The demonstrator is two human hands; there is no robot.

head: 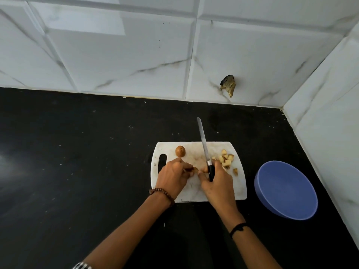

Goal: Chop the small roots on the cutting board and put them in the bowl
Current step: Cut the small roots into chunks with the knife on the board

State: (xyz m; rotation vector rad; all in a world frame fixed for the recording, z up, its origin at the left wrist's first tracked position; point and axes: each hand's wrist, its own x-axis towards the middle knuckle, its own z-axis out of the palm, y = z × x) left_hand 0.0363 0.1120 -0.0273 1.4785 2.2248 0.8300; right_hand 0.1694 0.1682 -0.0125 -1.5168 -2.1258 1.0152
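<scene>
A white cutting board [239, 189] lies on the black counter. One whole brown root [180, 151] sits near the board's far left. A heap of chopped root pieces [225, 159] lies at its far right. My left hand [172, 176] pinches a small root piece [194, 169] at the board's middle. My right hand [218, 182] grips the black handle of a long knife [203, 141], whose blade points away from me over the board. A blue bowl [285, 189] stands on the counter right of the board, with nothing visible inside.
The black counter [77, 162] stretches far to the left and ends at white marbled wall tiles behind and to the right. A dark stuffed hole [228, 85] marks the back wall above the board.
</scene>
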